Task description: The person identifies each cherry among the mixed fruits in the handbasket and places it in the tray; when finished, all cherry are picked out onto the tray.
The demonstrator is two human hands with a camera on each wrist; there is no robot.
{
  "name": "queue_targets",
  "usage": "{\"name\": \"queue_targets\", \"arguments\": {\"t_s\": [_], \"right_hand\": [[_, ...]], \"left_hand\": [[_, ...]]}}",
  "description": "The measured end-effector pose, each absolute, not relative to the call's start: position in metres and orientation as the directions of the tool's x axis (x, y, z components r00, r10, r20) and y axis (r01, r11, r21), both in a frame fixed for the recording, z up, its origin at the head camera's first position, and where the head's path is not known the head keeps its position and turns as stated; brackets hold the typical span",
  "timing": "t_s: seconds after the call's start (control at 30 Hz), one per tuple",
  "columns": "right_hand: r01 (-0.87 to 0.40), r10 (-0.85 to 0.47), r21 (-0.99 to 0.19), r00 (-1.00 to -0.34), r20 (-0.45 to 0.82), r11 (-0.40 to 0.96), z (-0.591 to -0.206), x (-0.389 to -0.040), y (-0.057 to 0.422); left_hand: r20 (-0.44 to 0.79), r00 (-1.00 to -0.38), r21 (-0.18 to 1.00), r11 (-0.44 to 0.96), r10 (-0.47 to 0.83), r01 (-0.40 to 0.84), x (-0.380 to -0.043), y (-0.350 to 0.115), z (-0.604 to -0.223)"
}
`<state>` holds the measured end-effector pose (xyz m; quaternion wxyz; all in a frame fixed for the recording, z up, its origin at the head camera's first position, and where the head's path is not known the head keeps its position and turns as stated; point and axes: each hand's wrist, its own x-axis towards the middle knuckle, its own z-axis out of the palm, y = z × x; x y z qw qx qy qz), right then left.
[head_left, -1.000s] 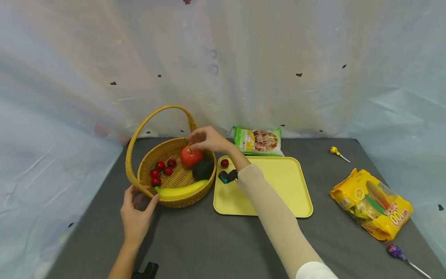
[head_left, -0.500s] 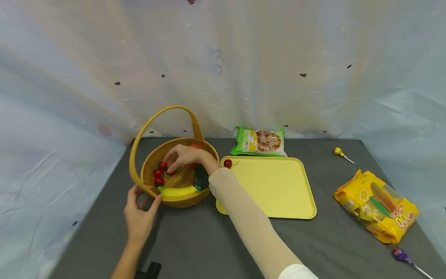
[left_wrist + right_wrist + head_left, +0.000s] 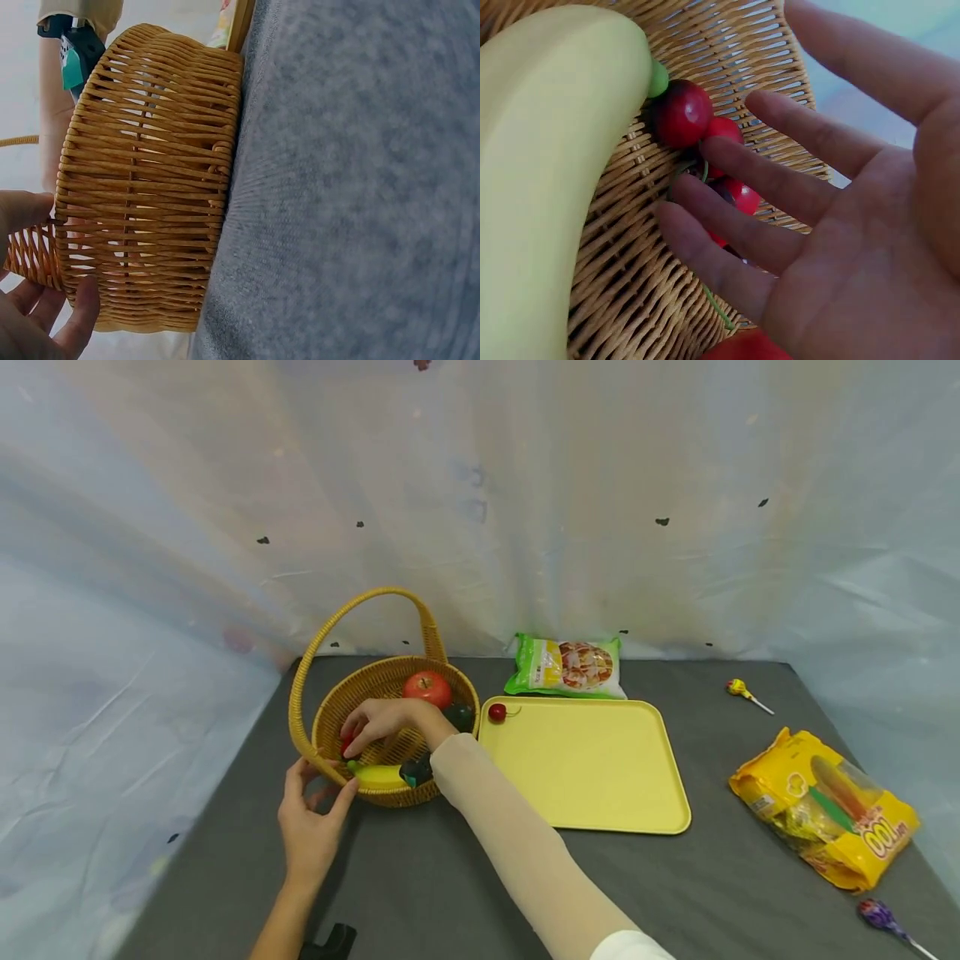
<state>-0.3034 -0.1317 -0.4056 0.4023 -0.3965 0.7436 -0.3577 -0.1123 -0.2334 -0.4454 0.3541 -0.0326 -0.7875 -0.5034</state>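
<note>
- One bench [image 3: 420, 893], draped in grey cloth, carries everything here.
- Toward its far left corner stands a wicker basket [image 3: 367, 679], upright, its tall hoop handle arching above the rim.
- Just right of the basket, nearer the bench's far edge than its near one, lies a yellow tray [image 3: 600, 768], flat.
- By the right edge lies a yellow snack bag [image 3: 825, 810] with a clear window, set at a slant.
- The left hand [image 3: 312, 828] grips the basket's near left rim at the foot of the handle, thumb and fingers pinching the wicker.
- The right hand [image 3: 832, 202] reaches inside the basket, palm bare, its fingers spread loosely and only slightly bent, over the cherries; whether they touch any, I cannot tell.
- Along the far edge, behind the tray, lies a green and white packet [image 3: 568, 667].
- A banana [image 3: 381, 777] lies along the basket's near rim, partly hidden by the right wrist.
- In the basket's far right part sits a round red fruit [image 3: 427, 687], with a dark avocado [image 3: 459, 717] beside it at the right rim.
- Near the far right corner lies a yellow lollipop [image 3: 738, 688]; farther down the right edge, a purple lollipop [image 3: 877, 912].
- Several red cherries [image 3: 682, 112] cluster in the basket's left part, one just beside the banana's green tip.
- A single cherry [image 3: 497, 713] with a stem rests in the tray's far left corner.
</note>
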Motion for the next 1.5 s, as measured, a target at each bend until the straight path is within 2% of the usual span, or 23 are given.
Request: {"name": "queue_targets", "arguments": {"t_s": [0.3,0.4,0.6,0.97,1.23,1.5], "right_hand": [[-0.368,-0.891,-0.826,-0.326,-0.316,0.427,-0.408,-0.302,-0.136],[-0.359,-0.893,-0.833,-0.326,-0.310,0.421,-0.409,-0.302,-0.138],[-0.354,-0.904,-0.840,-0.282,-0.323,0.411,-0.410,-0.299,-0.142],[-0.345,-0.898,-0.835,-0.267,-0.350,0.428,-0.413,-0.297,-0.149],[-0.321,-0.887,-0.842,-0.315,-0.337,0.434,-0.414,-0.298,-0.146],[-0.301,-0.882,-0.849,-0.337,-0.330,0.433,-0.407,-0.300,-0.135]], "left_hand": [[0.604,-0.736,0.759,0.501,-0.306,0.415,-0.112,-0.231,-0.444],[0.604,-0.735,0.759,0.503,-0.309,0.413,-0.111,-0.231,-0.443],[0.607,-0.732,0.756,0.506,-0.308,0.414,-0.110,-0.231,-0.442],[0.635,-0.709,0.727,0.545,-0.305,0.417,-0.110,-0.233,-0.442],[0.636,-0.702,0.732,0.538,-0.320,0.417,-0.119,-0.242,-0.463],[0.590,-0.737,0.771,0.502,-0.329,0.393,-0.121,-0.251,-0.474]]}}
